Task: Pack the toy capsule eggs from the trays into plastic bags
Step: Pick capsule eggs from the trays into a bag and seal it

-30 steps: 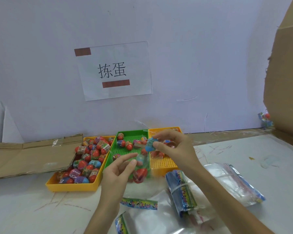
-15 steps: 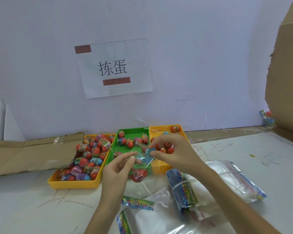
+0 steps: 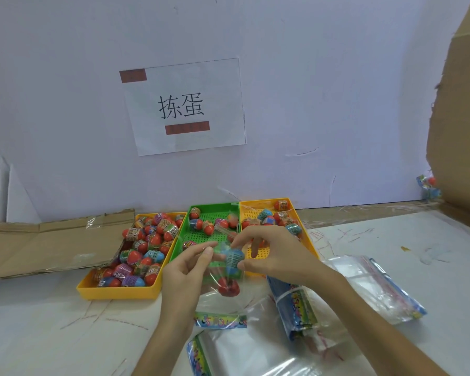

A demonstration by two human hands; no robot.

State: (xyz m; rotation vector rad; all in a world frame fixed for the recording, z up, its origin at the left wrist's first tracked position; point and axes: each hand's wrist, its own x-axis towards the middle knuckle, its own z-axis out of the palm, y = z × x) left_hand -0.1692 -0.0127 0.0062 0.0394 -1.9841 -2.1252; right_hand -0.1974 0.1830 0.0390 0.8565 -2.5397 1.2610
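My left hand (image 3: 186, 270) pinches the left edge of a clear plastic bag (image 3: 223, 278) held above the table. At the bag's mouth my right hand (image 3: 272, 253) grips a blue capsule egg (image 3: 232, 260) between thumb and fingers. A red egg (image 3: 228, 288) lies at the bag's bottom. Behind stand three trays: a yellow tray (image 3: 114, 290) on the left full of several eggs, a green tray (image 3: 198, 236) in the middle with several eggs, and a yellow tray (image 3: 307, 240) on the right with several eggs at its far end.
A banded bundle of printed-header bags (image 3: 296, 308) lies under my right forearm. More clear bags (image 3: 377, 289) lie to its right and loose ones (image 3: 228, 346) near me. Flattened cardboard (image 3: 46, 245) lies left; a cardboard box wall (image 3: 461, 131) rises at right. A paper sign (image 3: 185, 107) hangs on the wall.
My right hand has come down from above the trays with the blue egg to the bag's mouth. The left hand keeps hold of the bag, which has dropped slightly.
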